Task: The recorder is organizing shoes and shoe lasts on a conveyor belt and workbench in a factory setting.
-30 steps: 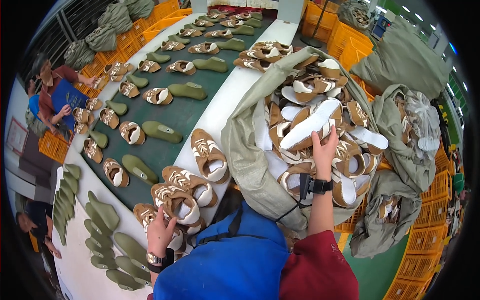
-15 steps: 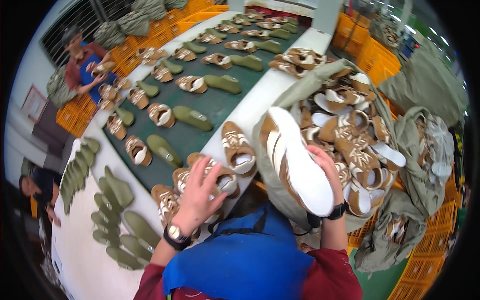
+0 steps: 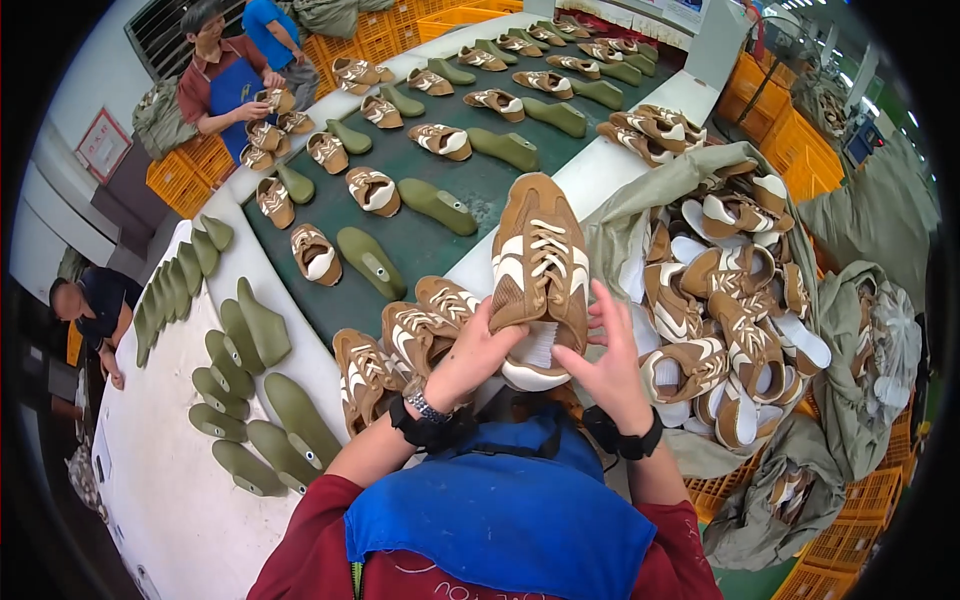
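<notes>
A brown sneaker with white stripes and white laces is held up in front of me, toe pointing away and laces facing up. My left hand grips its left collar, thumb reaching over the opening. On the other side my right hand has its thumb at the heel opening and its fingers spread along the right collar. A white ribbed insole shows inside. Just left of it, several similar sneakers stand in a row at the table edge, partly behind my left forearm.
A green conveyor belt carries sneakers paired with green shoe lasts. More lasts lie on the white table at left. A cloth-lined bin heaped with sneakers stands right, beside orange crates. Other people work at far left.
The sneaker has turned from sole-up to laces-up and moved left to the middle. My left hand has come from the row of sneakers onto it; my right hand has shifted to its heel.
</notes>
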Demonstrator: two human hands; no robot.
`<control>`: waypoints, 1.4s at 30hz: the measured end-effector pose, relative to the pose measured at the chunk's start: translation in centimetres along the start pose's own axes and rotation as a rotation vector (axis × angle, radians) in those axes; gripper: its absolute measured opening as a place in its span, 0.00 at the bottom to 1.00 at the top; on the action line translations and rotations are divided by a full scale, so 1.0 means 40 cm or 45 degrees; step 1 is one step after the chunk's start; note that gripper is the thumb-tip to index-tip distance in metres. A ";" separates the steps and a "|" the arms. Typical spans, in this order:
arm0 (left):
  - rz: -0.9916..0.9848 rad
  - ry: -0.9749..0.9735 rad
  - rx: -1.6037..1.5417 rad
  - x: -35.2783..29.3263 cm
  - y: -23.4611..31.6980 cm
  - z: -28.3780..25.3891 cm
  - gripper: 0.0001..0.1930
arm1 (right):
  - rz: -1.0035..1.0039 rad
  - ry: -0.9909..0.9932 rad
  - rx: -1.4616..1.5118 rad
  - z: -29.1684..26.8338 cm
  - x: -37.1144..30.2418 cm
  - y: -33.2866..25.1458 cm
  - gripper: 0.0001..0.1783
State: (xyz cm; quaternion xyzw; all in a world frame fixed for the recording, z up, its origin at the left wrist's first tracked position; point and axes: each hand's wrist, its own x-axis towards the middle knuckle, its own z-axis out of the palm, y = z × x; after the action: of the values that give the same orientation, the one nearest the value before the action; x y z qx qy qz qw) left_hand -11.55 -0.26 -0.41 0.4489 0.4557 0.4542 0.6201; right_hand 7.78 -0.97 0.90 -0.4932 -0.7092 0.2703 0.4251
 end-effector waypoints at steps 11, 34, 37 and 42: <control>0.926 0.579 1.232 -0.112 0.013 -0.077 0.20 | -0.462 0.073 -0.190 0.123 0.035 -0.049 0.20; -0.030 1.347 1.654 -0.728 -0.261 -0.533 0.21 | -0.451 -0.471 -0.230 0.257 0.235 0.096 0.15; -0.227 1.521 1.681 -0.734 -0.315 -0.573 0.28 | -0.099 -0.931 -0.566 0.276 0.254 0.216 0.15; -0.656 1.531 1.437 -0.705 -0.332 -0.603 0.35 | 0.002 -0.921 -0.442 0.301 0.248 0.281 0.21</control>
State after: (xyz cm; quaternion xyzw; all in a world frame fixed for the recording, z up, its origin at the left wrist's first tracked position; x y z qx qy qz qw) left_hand -37.83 -26.67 -13.24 0.2559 0.9515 0.1656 0.0414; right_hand 1.07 12.80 -10.71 -0.4311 -0.8479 0.3031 0.0582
